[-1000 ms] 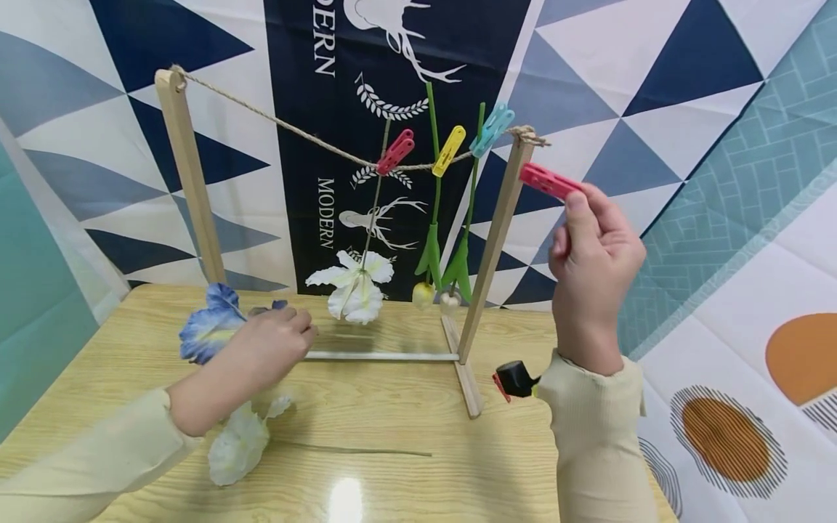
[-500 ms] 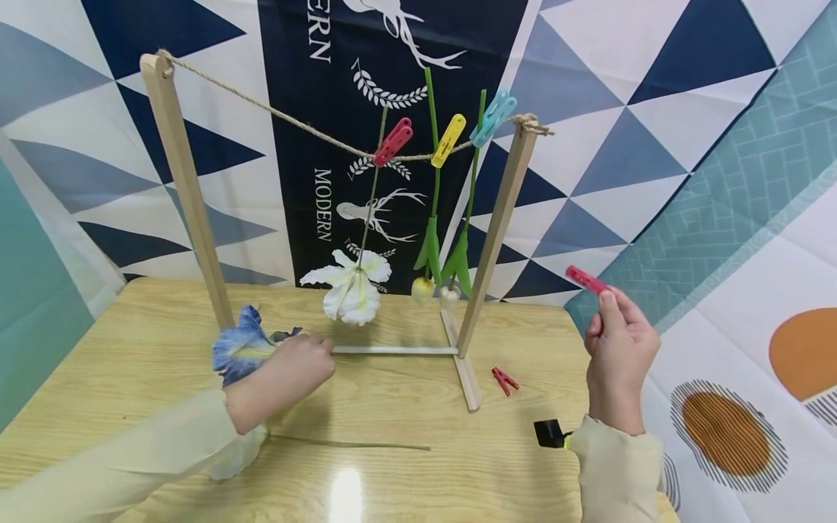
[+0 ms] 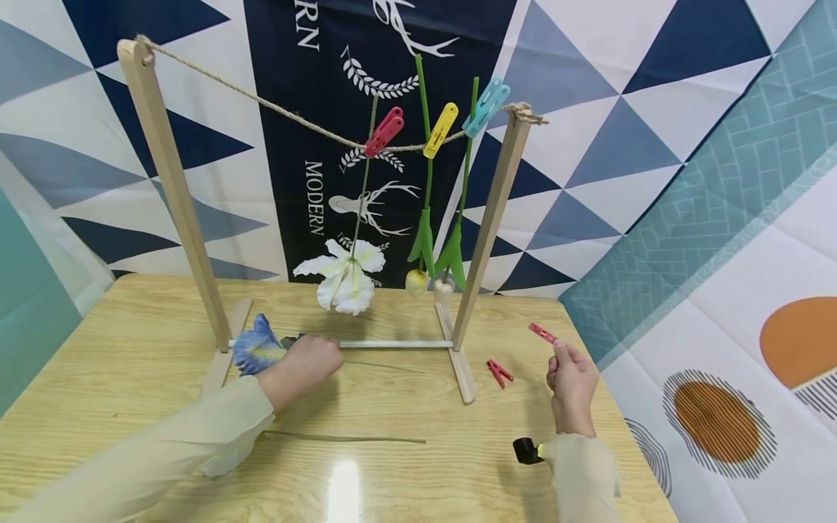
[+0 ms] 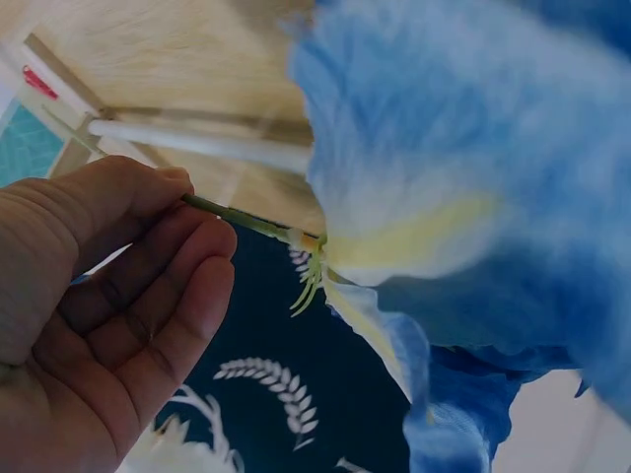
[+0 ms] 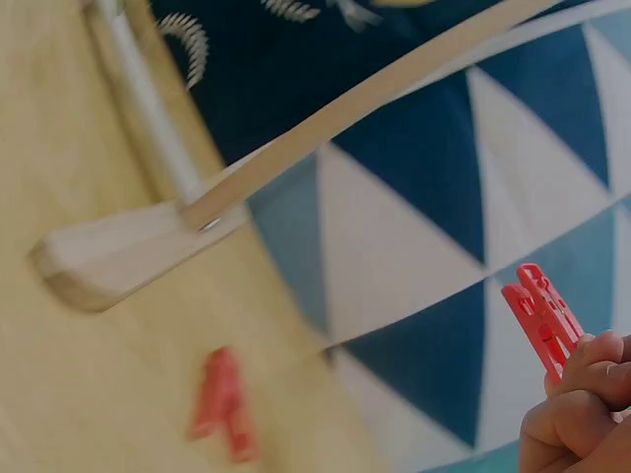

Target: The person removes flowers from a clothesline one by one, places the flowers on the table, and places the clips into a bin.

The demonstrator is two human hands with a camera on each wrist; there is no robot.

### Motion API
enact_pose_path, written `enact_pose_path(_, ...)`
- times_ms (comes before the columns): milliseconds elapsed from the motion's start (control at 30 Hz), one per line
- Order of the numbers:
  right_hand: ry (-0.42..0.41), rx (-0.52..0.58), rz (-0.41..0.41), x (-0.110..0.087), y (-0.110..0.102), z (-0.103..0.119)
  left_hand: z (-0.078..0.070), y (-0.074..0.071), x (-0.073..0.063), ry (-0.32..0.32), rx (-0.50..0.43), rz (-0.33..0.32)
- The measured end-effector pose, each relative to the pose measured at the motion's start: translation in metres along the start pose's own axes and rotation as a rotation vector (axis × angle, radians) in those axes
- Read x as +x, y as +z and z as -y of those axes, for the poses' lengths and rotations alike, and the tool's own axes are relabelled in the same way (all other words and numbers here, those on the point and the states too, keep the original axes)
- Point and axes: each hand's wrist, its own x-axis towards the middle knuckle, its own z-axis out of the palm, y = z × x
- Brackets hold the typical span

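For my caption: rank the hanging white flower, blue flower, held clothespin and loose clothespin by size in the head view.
Hanging white flower
Blue flower
Held clothespin, loose clothespin: too alike to rank

Red pegs point(image 3: 383, 132): three
Yellow peg point(image 3: 440, 131): one
Blue peg point(image 3: 486, 107): one
Hanging flowers point(image 3: 349, 283): three
Blue flower point(image 3: 256, 349): one
Flower on desk point(image 3: 346, 439): one, mostly hidden
Posts point(image 3: 489, 229): two
Feet point(image 3: 463, 381): two
Rope point(image 3: 261, 100): one
Rod point(image 3: 392, 344): one
Hands point(image 3: 573, 383): two

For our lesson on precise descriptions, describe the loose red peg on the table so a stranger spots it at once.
Find the wooden frame on the table. Just right of its right foot lies the loose red peg. Unlike the clipped red peg on the rope and the held red peg in the right hand, it rests on the table.
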Motion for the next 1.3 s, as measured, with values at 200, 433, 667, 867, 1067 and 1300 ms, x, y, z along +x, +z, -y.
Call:
enact_pose_path(200, 0.058, -0.133, 0.043, 0.013, -0.001, -0.031, 0.002, 0.014, 0.002, -0.032, -0.051, 0.036)
enact_pose_path(433, 0.112, -0.224, 0.031, 0.021, -0.002, -0.061, 0.001, 0.029, 0.000, -0.088, -0.136, 0.128)
enact_pose_path(667, 0.147, -0.168, 0.047, 0.022, 0.000, -0.077, 0.003, 0.043, -0.006, -0.149, -0.262, 0.088)
enact_pose_path(867, 0.165, -0.184, 0.053, 0.020, 0.000, -0.082, 0.007, 0.056, -0.004, -0.315, -0.628, 0.143)
enact_pose_path(1067, 0.149, -0.213, 0.040, 0.023, 0.001, -0.086, 0.016, 0.064, -0.007, -0.408, -0.883, 0.121)
enact_pose_path(1300, 0.142, -0.338, 0.102, 0.024, 0.002, -0.087, 0.019, 0.066, -0.011, -0.449, -1.002, 0.123)
